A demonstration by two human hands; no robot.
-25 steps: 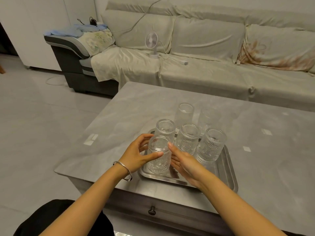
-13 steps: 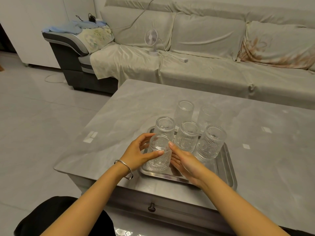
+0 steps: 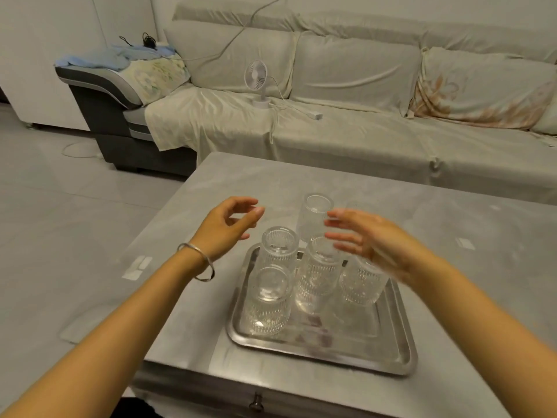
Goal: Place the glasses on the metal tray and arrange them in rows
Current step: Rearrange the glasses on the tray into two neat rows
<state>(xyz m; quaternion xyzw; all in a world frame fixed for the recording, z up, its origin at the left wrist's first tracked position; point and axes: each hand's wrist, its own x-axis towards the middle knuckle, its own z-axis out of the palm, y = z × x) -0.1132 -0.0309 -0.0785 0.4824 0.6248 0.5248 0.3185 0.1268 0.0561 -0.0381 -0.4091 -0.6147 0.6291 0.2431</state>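
A metal tray (image 3: 355, 354) lies near the grey table's front edge. Several ribbed clear glasses stand on it: one at the front left (image 3: 267, 300), one behind it (image 3: 278, 248), one in the middle (image 3: 318, 273), and one on the right (image 3: 363, 282) partly behind my right hand. A taller glass (image 3: 313, 215) stands on the table just beyond the tray; another behind my right hand is barely visible. My left hand (image 3: 226, 224) hovers empty, fingers loosely curled, left of the tall glass. My right hand (image 3: 370, 239) is blurred, fingers spread, over the right-hand glasses.
The grey table (image 3: 452, 267) has a drawer knob (image 3: 256, 404) at its front. Behind it runs a covered sofa (image 3: 361, 116) with a small white fan (image 3: 257, 82) and cable. Tiled floor lies to the left.
Both hands have let go of the front-left glass, which now stands on the tray. They have lifted and moved forward, toward the glasses beyond the tray. The camera has moved closer.
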